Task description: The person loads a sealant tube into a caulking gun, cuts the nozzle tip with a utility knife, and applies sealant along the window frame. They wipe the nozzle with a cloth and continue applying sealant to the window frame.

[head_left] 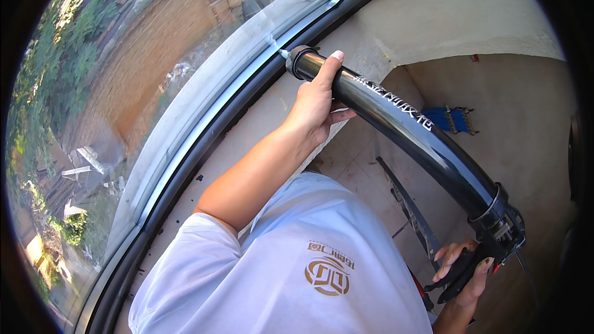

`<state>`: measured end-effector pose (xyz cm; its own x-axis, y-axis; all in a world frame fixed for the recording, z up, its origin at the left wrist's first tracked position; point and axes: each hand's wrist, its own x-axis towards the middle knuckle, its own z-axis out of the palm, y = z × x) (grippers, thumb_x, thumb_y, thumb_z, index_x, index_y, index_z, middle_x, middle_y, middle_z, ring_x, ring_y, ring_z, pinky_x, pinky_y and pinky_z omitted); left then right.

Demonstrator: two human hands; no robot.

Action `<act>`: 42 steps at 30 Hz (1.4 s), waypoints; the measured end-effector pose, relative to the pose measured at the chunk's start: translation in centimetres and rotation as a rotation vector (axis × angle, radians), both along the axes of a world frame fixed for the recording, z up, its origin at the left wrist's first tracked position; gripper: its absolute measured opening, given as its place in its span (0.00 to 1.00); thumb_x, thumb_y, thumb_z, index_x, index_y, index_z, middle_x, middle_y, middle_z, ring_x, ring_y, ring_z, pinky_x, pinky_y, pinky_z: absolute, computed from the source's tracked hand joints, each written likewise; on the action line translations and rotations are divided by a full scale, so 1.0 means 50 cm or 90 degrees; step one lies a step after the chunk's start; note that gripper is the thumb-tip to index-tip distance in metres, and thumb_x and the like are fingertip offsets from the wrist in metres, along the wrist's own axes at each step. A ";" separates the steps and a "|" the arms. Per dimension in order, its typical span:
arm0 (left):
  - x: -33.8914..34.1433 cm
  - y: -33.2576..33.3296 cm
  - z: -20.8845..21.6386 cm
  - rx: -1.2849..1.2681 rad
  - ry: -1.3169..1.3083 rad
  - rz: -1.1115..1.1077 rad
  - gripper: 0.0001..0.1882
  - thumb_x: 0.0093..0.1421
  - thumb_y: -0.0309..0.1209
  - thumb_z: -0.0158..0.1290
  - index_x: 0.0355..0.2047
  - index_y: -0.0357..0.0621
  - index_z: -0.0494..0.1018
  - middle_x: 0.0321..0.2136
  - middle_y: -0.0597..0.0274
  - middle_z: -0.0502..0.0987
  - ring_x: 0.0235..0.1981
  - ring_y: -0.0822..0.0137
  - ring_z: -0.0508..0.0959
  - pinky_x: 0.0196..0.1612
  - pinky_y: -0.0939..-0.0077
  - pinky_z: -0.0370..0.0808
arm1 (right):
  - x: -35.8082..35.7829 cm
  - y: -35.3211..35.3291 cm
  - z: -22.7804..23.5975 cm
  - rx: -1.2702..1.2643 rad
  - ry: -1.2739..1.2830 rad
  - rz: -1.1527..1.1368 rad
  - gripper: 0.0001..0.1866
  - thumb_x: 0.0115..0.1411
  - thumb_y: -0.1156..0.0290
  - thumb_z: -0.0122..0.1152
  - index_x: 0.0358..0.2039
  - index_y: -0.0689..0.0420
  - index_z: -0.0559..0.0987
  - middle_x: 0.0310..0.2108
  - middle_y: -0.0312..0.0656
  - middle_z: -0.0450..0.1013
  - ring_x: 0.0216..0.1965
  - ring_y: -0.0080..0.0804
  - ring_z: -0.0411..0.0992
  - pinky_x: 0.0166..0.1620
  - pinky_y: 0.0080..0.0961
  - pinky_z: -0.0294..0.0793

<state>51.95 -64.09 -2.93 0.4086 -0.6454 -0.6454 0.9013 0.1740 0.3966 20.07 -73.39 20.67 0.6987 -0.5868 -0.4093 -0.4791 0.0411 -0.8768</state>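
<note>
A long black caulking gun (405, 133) runs slantwise from the window edge to the lower right. My left hand (317, 100) supports its barrel close to the front cap, thumb over the top and fingers beneath. At the other end, my right hand (465, 284) is around the black handle and trigger, partly hidden by them. From the cap, a pale nozzle tip (284, 53) points at the window frame (247, 86) and appears to touch it. A whitish smear shows on the frame just beyond the tip.
Behind the glass (154, 68) lie a brick wall, rubble and green plants. A pale sill with dark specks runs under the frame. Beyond the gun, a blue object (450, 120) lies on the floor, and a thin dark metal bar (408, 201) stands below the barrel.
</note>
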 end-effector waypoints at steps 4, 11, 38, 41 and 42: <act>-0.005 0.009 0.007 0.014 0.002 0.004 0.24 0.65 0.61 0.57 0.37 0.54 0.76 0.33 0.66 0.82 0.37 0.70 0.83 0.51 0.62 0.80 | -0.008 0.002 0.013 0.002 0.019 -0.035 0.33 0.72 0.36 0.48 0.43 0.60 0.71 0.27 0.45 0.73 0.21 0.35 0.77 0.45 0.38 0.79; -0.050 0.159 0.013 0.072 0.066 0.153 0.28 0.65 0.61 0.59 0.43 0.47 0.72 0.35 0.62 0.82 0.41 0.66 0.85 0.53 0.62 0.83 | 0.007 -0.050 -0.017 0.073 0.064 -0.021 0.48 0.69 0.28 0.44 0.59 0.70 0.67 0.29 0.49 0.76 0.18 0.34 0.75 0.33 0.38 0.81; -0.654 0.379 0.194 0.148 -0.349 0.550 0.42 0.66 0.63 0.54 0.66 0.44 0.65 0.46 0.52 0.81 0.46 0.59 0.85 0.47 0.66 0.85 | -0.206 -0.268 -0.526 0.315 -0.220 0.448 0.28 0.57 0.61 0.75 0.49 0.72 0.80 0.16 0.32 0.71 0.13 0.20 0.67 0.19 0.19 0.68; -0.734 0.385 0.210 0.199 -0.482 0.604 0.42 0.68 0.64 0.51 0.68 0.45 0.61 0.46 0.53 0.81 0.46 0.61 0.84 0.48 0.68 0.82 | -0.192 -0.228 -0.598 0.536 -0.179 0.427 0.25 0.61 0.61 0.72 0.47 0.72 0.81 0.18 0.33 0.73 0.15 0.20 0.68 0.16 0.17 0.66; -0.761 0.392 0.220 0.229 -0.545 0.612 0.43 0.69 0.65 0.50 0.68 0.43 0.60 0.46 0.54 0.81 0.46 0.62 0.84 0.51 0.68 0.80 | -0.186 -0.208 -0.617 0.594 -0.181 0.448 0.28 0.59 0.59 0.73 0.48 0.73 0.81 0.18 0.34 0.73 0.14 0.20 0.67 0.16 0.17 0.65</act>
<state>13.91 -44.49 8.08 0.9607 0.2756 -0.0322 -0.0729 0.3626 0.9291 10.78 -83.78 -10.16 0.8810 0.4002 -0.2523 -0.4458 0.5234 -0.7262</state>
